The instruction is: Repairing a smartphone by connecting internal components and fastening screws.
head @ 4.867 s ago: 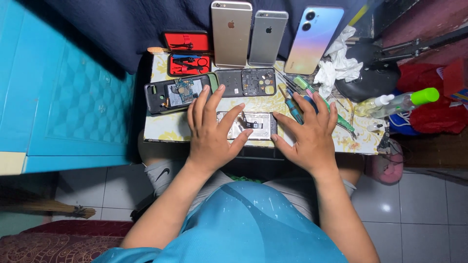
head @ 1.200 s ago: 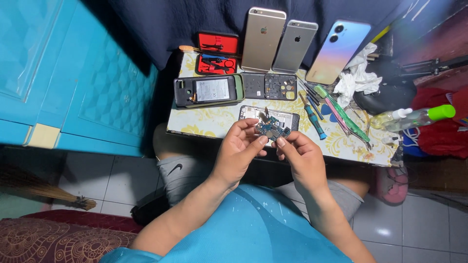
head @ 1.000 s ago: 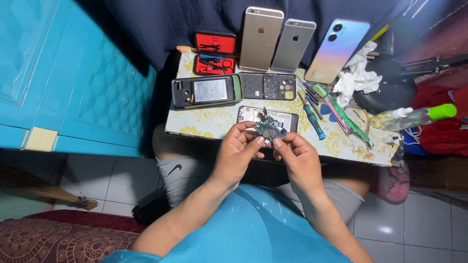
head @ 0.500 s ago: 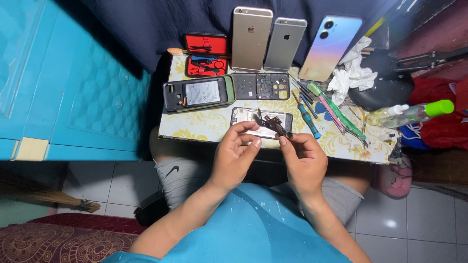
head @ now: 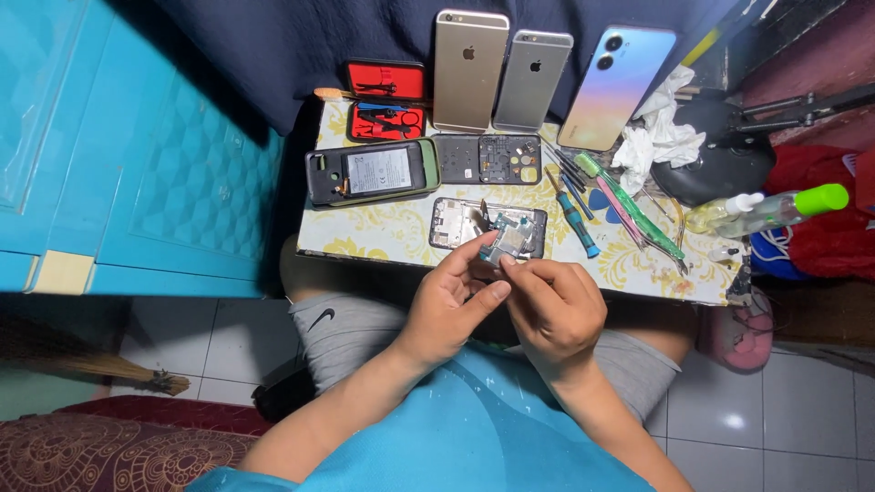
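Note:
Both hands meet just above the near edge of a small table (head: 401, 239) with a yellow floral cover. My left hand (head: 451, 301) and my right hand (head: 551, 305) pinch a small phone circuit board (head: 510, 242) between their fingertips. Right behind the board lies an opened phone frame (head: 456, 223). Further back sit a dark inner phone cover (head: 486, 159) and a phone in a green case with its battery showing (head: 374, 171).
Three phones (head: 469, 68) lean face down at the table's back, beside a red tool case (head: 385, 98). Screwdrivers and tweezers (head: 583, 196) lie to the right, with crumpled tissue (head: 661, 132) and a green-capped bottle (head: 770, 208). A blue cabinet (head: 109, 146) stands left.
Earlier both hands lay flat on the table. They have since lifted the circuit board and keep turning it between the fingertips over the open phone frame.

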